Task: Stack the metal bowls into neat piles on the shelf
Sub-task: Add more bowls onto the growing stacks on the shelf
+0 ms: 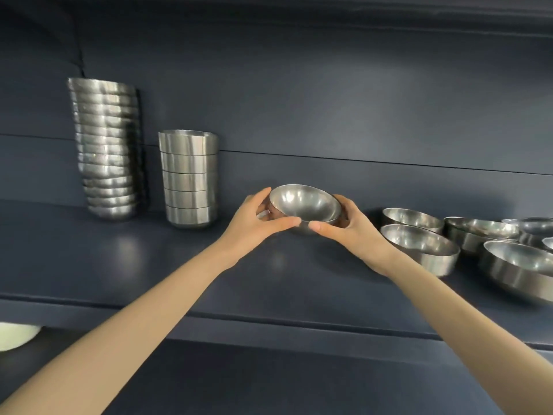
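**Two hands grip a bowl at a dark blue shelf**

The left hand (254,223) and right hand (350,226) curl around one tilted metal bowl (305,205) over the middle of the matte navy shelf (149,265). A tall pile (106,151) and a shorter pile (188,181) stand to the left against the matching back wall (329,100). Loose bowls (419,247) sit to the right.

Bright metal against a matt shelf (119,259)
The held bowl (303,203), tall stack (107,148), short stack (188,178) and loose bowls (422,247) are smooth, glossy metal; the shelf shows only soft sheen.
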### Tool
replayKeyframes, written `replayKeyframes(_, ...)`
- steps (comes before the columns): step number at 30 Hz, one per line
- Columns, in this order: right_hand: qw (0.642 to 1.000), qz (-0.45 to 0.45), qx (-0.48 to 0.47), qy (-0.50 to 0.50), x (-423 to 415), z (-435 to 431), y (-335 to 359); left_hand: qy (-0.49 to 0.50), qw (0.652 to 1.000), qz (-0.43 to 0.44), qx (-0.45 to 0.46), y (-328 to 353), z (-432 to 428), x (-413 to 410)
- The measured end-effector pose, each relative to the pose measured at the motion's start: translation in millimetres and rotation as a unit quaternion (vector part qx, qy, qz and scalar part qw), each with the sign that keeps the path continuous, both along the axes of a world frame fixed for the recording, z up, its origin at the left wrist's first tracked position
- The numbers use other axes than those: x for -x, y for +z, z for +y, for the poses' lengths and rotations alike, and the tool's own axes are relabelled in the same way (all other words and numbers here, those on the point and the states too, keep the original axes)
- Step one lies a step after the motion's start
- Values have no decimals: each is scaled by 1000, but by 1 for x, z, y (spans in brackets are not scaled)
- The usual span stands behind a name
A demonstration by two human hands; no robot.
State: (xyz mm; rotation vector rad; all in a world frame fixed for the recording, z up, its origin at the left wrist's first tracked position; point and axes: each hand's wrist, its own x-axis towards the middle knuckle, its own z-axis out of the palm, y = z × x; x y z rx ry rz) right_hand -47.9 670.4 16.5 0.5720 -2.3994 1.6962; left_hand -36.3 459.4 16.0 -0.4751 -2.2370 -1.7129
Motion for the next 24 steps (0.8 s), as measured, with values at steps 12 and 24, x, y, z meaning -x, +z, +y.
replayKeyframes(12, 997, -4, 53, -59, 38, -83, -9, -69, 997, -14, 11, 0, -74, 51)
replayKeyframes(24, 994, -47, -2, -96, 87, -84, -17, -69, 995, -50, 45, -16, -74, 114)
